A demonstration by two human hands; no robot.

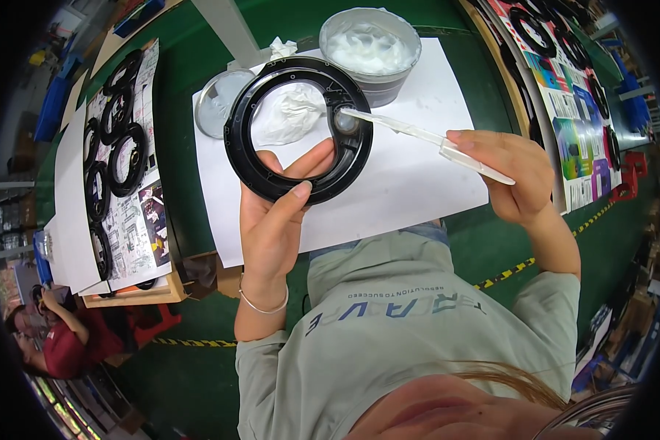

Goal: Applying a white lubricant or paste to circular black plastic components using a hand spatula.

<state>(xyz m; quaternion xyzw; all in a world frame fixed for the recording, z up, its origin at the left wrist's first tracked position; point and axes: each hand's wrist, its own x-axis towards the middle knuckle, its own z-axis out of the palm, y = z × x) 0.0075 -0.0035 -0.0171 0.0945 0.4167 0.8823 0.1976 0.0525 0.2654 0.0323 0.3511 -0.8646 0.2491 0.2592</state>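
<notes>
My left hand (275, 220) grips a black plastic ring (240, 158) by its near edge, thumb on top and fingers showing through the opening. The ring is held above a white paper sheet (418, 183). In my right hand (510, 172) is a slim white plastic stick (425, 137), pinched between thumb and fingers. Its tip reaches a small round spot (346, 121) on the ring's right side; whether it touches cannot be made out. Behind the ring stands a tub of white grease-like paste (367, 48). Crumpled white tissue (290, 117) shows through the ring.
A round translucent lid (224, 103) lies left of the ring. More black rings (128, 158) rest on a printed board at left, and others (533, 33) on a colourful board at right. A grey post (231, 29) rises at the back. Another person (70, 341) sits at far left.
</notes>
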